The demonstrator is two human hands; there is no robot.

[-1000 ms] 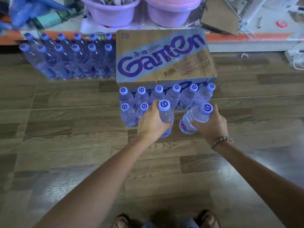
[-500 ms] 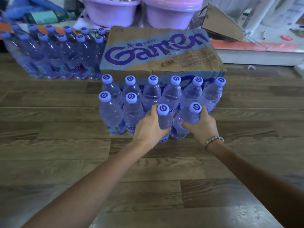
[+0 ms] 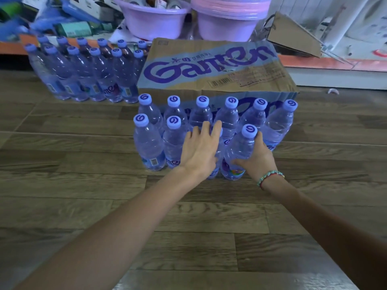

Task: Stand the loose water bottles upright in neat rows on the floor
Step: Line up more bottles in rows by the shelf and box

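Now we are seating two bottles into the near row, so the step in hand looks like placement, about to finish. Our left hand (image 3: 200, 149) lies with its fingers straight and spread over the third bottle (image 3: 215, 171), which it mostly hides; we cannot tell whether the thumb grips it. Our right hand (image 3: 256, 158) curls its fingers and thumb round the fourth bottle (image 3: 238, 151), which stands on the wooden floor (image 3: 83, 195) just beside the third, leaning slightly. Next, we judge, both want nudging square against the two near-row bottles (image 3: 159, 143) on the left, then letting go. Behind stands the back row (image 3: 217, 114) of six, upright, right in front of the cardboard carton (image 3: 209, 68). Farther left, another block of bottles (image 3: 88, 74) stands in rows.
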